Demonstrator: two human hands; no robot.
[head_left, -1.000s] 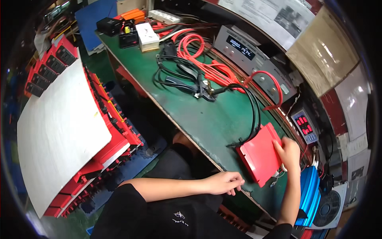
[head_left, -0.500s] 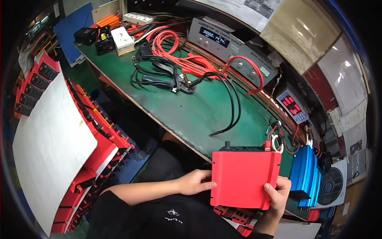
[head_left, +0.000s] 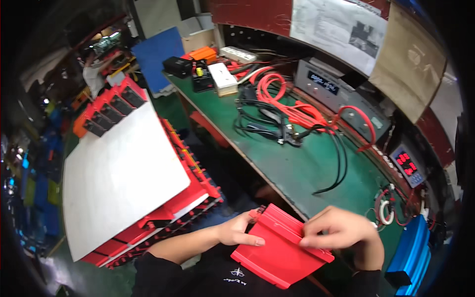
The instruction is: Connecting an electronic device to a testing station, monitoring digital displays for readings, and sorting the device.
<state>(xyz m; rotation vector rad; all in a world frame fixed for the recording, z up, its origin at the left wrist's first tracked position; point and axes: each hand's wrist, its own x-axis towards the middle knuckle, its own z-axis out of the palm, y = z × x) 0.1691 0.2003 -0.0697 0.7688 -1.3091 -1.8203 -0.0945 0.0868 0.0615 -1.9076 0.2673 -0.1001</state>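
Observation:
A red metal-cased box, which looks like a power inverter, is tilted in front of my body at the near edge of the bench. My left hand grips its left end, thumb on the broad red face and fingers out of sight behind. My right hand is curled at its right side, thumb and fingertips closed on the ribbed edge. Some of those fingers are hidden or slightly blurred. The box's terminals are mostly turned away from view.
Left stands a white board on stacked red units, with several red-black units on top. On the green bench lie black cables and red cables, beside a grey power supply. A blue finned case stands right.
The red box has moved left and lower, and tilted over with its end turned left. My right hand has shifted from its lower right corner to its upper side edge. The view has turned left.

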